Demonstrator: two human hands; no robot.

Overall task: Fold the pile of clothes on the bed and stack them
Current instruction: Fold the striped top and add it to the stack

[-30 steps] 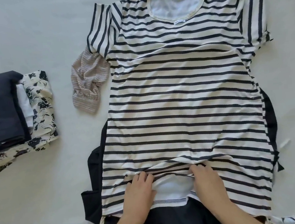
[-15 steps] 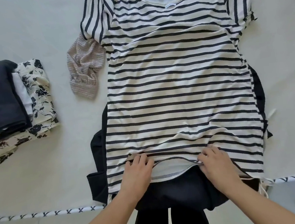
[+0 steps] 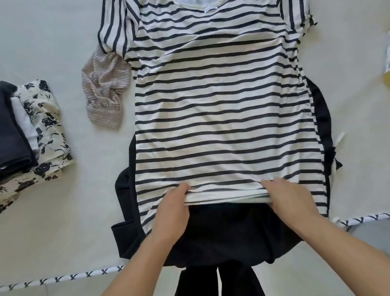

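Both hands, the left hand and right hand, curl their fingers round the bunched lower hem of the black-and-white striped cotton T-shirt, spread flat at frame centre on the pale bed sheet. Beneath it lies a black garment; the folded stack of dark and floral clothes sits at the left edge.
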